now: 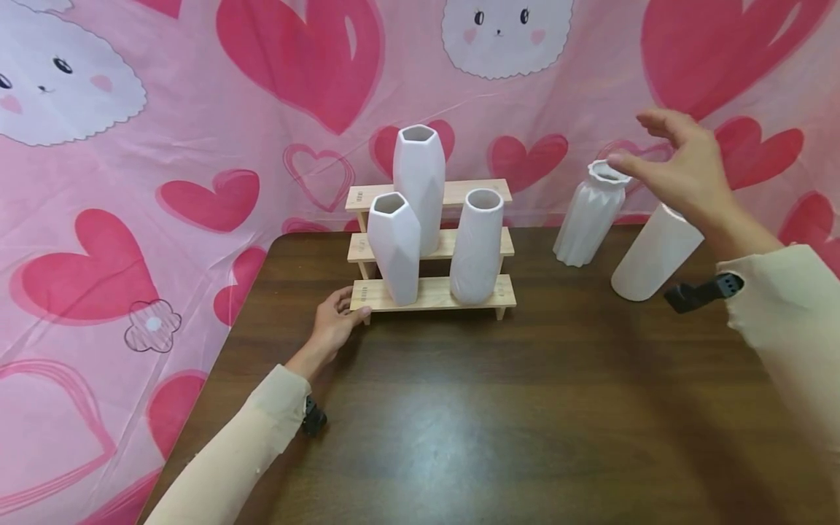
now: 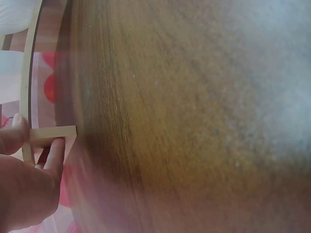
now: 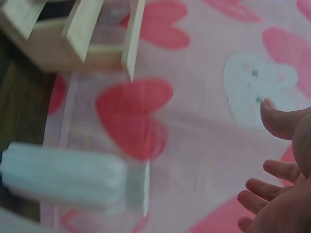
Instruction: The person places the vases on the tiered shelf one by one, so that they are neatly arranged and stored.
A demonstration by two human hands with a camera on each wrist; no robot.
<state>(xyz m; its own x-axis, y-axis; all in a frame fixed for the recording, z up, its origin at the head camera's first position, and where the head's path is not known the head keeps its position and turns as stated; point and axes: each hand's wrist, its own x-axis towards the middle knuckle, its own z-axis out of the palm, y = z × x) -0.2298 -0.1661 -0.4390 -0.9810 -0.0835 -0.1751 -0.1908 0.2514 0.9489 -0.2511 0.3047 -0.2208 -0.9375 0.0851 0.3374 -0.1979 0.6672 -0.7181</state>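
Observation:
My left hand grips the left end of the lowest step of a three-tier wooden stand. In the left wrist view the thumb lies on the board and fingers touch the leg piece. On the stand are a tall faceted white vase, a shorter faceted vase and a rounded white vase. My right hand is raised with spread fingers, holding nothing, near a fluted white vase and a white cylindrical vase. The hand and forearm partly hide the cylindrical vase's top.
Everything stands on a dark brown wooden table. A pink cloth with hearts hangs behind and to the left of it. The fluted and cylindrical vases stand right of the stand, towards the table's back.

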